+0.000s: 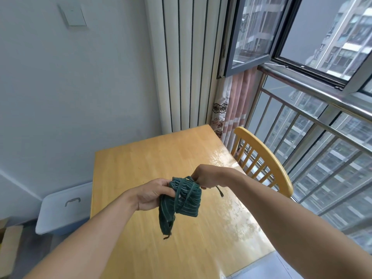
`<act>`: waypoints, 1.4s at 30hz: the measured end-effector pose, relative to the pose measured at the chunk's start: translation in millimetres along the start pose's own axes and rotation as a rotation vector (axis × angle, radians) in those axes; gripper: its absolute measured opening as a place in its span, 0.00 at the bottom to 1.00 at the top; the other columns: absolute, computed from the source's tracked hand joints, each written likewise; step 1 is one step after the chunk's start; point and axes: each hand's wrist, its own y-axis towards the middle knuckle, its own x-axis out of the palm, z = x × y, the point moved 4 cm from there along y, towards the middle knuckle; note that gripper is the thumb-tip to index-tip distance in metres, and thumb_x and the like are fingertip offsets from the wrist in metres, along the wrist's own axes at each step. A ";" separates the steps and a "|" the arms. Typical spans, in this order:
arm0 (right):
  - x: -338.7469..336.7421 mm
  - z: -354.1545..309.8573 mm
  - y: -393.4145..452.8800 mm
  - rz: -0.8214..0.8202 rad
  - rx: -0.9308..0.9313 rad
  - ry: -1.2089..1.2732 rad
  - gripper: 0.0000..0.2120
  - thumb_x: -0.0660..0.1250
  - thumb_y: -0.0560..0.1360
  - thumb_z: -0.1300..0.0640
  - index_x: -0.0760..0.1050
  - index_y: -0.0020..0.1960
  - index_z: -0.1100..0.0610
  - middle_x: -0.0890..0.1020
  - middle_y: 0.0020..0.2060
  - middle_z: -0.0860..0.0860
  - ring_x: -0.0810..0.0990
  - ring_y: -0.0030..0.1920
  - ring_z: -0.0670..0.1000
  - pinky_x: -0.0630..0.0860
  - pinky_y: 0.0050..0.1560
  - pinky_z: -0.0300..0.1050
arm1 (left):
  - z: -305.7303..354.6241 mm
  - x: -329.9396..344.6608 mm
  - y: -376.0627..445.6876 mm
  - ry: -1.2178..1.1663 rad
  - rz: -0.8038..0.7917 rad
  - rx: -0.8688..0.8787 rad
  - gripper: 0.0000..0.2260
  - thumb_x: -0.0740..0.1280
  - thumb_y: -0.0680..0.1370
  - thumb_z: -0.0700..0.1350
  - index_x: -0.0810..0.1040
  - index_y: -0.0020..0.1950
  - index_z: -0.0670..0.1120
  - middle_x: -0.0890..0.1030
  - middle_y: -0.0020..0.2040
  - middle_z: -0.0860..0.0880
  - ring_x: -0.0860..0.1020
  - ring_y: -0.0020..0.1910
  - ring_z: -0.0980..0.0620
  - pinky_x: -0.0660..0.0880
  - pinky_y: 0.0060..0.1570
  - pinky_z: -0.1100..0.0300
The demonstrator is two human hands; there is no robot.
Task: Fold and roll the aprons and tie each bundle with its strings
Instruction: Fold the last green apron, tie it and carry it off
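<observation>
Both hands are up over the table (141,162), holding a green striped apron (182,200) that's rolled into a bundle in mid-air, about frame centre. Left hand (151,195) sits at the bundle's 9 o'clock, fingers curled round the roll's end. Right hand (203,177) is at its 1 o'clock, closed into a fist around a string (218,190), whose loose end pokes out at 4 o'clock from the fist. Strings already cross over the bundle, and a flap of fabric hangs down toward 6 o'clock. Chair (265,158) is tucked in at the table's 3 o'clock side, white bin (64,208) on the floor at 9 o'clock.
</observation>
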 end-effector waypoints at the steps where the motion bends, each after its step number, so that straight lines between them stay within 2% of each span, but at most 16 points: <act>1: 0.3 -1.1 -0.4 0.000 -0.007 0.011 0.16 0.61 0.80 0.64 0.77 0.36 0.53 0.75 0.33 0.51 0.69 0.37 0.52 0.68 0.38 0.46 | 0.4 0.1 -1.1 0.009 -0.005 -0.010 0.20 0.70 0.76 0.38 0.75 0.67 0.34 0.80 0.61 0.35 0.80 0.59 0.38 0.74 0.65 0.43; 3: 2.1 -2.8 -1.5 -0.016 -0.028 0.073 0.14 0.61 0.80 0.65 0.80 0.39 0.56 0.76 0.34 0.52 0.69 0.37 0.52 0.68 0.39 0.46 | 0.8 -1.1 -2.1 0.029 -0.012 -0.019 0.21 0.71 0.75 0.40 0.76 0.66 0.34 0.80 0.60 0.35 0.79 0.58 0.38 0.74 0.64 0.44; 6: -1.1 -3.5 -4.7 0.022 -0.069 0.340 0.08 0.64 0.80 0.65 0.83 0.51 0.63 0.79 0.40 0.54 0.72 0.39 0.50 0.71 0.41 0.44 | -0.3 -2.3 -2.6 0.060 0.030 -0.030 0.19 0.72 0.74 0.41 0.78 0.63 0.35 0.81 0.59 0.33 0.80 0.56 0.37 0.77 0.59 0.46; 9: -6.5 -5.7 -9.7 -0.008 -0.160 0.536 0.10 0.63 0.81 0.66 0.81 0.57 0.62 0.84 0.47 0.54 0.79 0.44 0.49 0.75 0.47 0.43 | -5.0 -5.0 -4.0 0.089 0.095 -0.030 0.16 0.72 0.75 0.41 0.81 0.60 0.37 0.81 0.61 0.32 0.80 0.55 0.37 0.78 0.56 0.47; 12: -6.5 -9.9 -15.2 -0.077 -0.203 0.487 0.09 0.67 0.80 0.63 0.81 0.59 0.59 0.85 0.56 0.54 0.82 0.55 0.51 0.78 0.58 0.44 | -7.7 -6.9 -5.8 0.079 0.128 -0.017 0.14 0.72 0.75 0.41 0.80 0.60 0.39 0.82 0.59 0.33 0.81 0.54 0.39 0.78 0.56 0.47; 15: -12.5 -14.5 -15.9 0.096 -0.236 0.225 0.07 0.73 0.78 0.54 0.83 0.52 0.57 0.86 0.51 0.53 0.82 0.52 0.53 0.79 0.58 0.52 | -7.4 -5.2 -8.3 0.116 0.108 -0.006 0.13 0.71 0.76 0.38 0.80 0.61 0.38 0.82 0.58 0.34 0.82 0.53 0.38 0.79 0.54 0.47; 18: -17.6 -16.0 -13.0 0.216 -0.253 0.308 0.10 0.72 0.77 0.51 0.83 0.50 0.59 0.86 0.50 0.54 0.83 0.54 0.54 0.77 0.61 0.58 | -3.0 -1.9 -11.5 0.154 0.068 0.031 0.19 0.71 0.74 0.37 0.77 0.65 0.36 0.80 0.62 0.32 0.80 0.58 0.35 0.76 0.61 0.43; 20: -19.0 -15.3 -12.7 0.240 -0.254 0.432 0.12 0.73 0.77 0.50 0.84 0.48 0.60 0.86 0.47 0.56 0.82 0.49 0.54 0.78 0.56 0.57 | 3.3 1.2 -15.8 0.179 0.039 0.055 0.20 0.71 0.73 0.35 0.77 0.65 0.37 0.80 0.62 0.33 0.80 0.60 0.37 0.77 0.60 0.46; 23: -23.0 -16.7 -14.3 0.242 -0.299 0.641 0.08 0.73 0.77 0.54 0.84 0.45 0.58 0.86 0.44 0.56 0.81 0.42 0.55 0.79 0.48 0.49 | 10.3 7.9 -22.7 0.254 -0.021 0.069 0.16 0.70 0.75 0.31 0.79 0.62 0.40 0.83 0.58 0.39 0.81 0.59 0.41 0.77 0.59 0.51; 27: -31.7 -6.4 -7.1 0.414 -0.238 0.886 0.11 0.74 0.76 0.53 0.84 0.47 0.62 0.82 0.31 0.50 0.76 0.32 0.48 0.73 0.36 0.42 | 10.8 12.8 -29.6 0.310 -0.094 0.100 0.18 0.72 0.73 0.30 0.79 0.62 0.41 0.82 0.59 0.41 0.80 0.61 0.41 0.75 0.64 0.46; 29: -27.8 3.4 0.3 0.450 -0.153 0.945 0.15 0.74 0.76 0.53 0.83 0.52 0.67 0.82 0.30 0.51 0.73 0.30 0.48 0.71 0.32 0.41 | 12.5 15.7 -32.7 0.250 -0.147 0.144 0.19 0.72 0.73 0.29 0.79 0.62 0.43 0.81 0.60 0.40 0.79 0.62 0.40 0.74 0.65 0.43; 32: -8.7 13.4 9.9 0.362 -0.077 1.045 0.16 0.70 0.79 0.54 0.81 0.58 0.67 0.82 0.31 0.52 0.73 0.27 0.45 0.68 0.28 0.38 | 20.9 17.7 -37.3 0.043 -0.195 0.235 0.20 0.69 0.73 0.28 0.79 0.61 0.44 0.81 0.58 0.41 0.79 0.61 0.41 0.77 0.61 0.47; 34: 8.8 16.3 15.2 0.249 -0.065 1.112 0.14 0.68 0.81 0.54 0.79 0.57 0.66 0.81 0.32 0.51 0.75 0.29 0.46 0.70 0.30 0.37 | 29.7 17.5 -39.9 -0.080 -0.192 0.316 0.20 0.69 0.73 0.29 0.80 0.62 0.44 0.82 0.58 0.42 0.80 0.60 0.43 0.77 0.60 0.50; 36: 28.4 17.7 19.5 0.185 -0.068 1.160 0.13 0.66 0.82 0.56 0.78 0.56 0.67 0.82 0.37 0.54 0.77 0.35 0.49 0.73 0.37 0.40 | 39.7 16.0 -42.9 -0.168 -0.164 0.408 0.18 0.71 0.74 0.33 0.81 0.63 0.44 0.83 0.59 0.42 0.81 0.60 0.44 0.77 0.60 0.51; 39: 53.2 22.5 23.0 0.230 -0.053 1.243 0.12 0.67 0.82 0.57 0.79 0.55 0.67 0.84 0.39 0.56 0.81 0.38 0.50 0.78 0.40 0.40 | 53.3 5.9 -43.2 -0.318 -0.016 0.500 0.21 0.81 0.68 0.42 0.84 0.60 0.43 0.83 0.58 0.43 0.81 0.59 0.44 0.78 0.62 0.51; 42: 67.7 23.9 17.8 0.318 -0.109 1.172 0.15 0.70 0.79 0.54 0.81 0.53 0.68 0.86 0.42 0.58 0.84 0.42 0.54 0.83 0.48 0.47 | 57.8 -11.0 -36.0 -0.501 0.252 0.543 0.21 0.77 0.70 0.41 0.82 0.63 0.41 0.82 0.60 0.40 0.81 0.58 0.42 0.78 0.61 0.51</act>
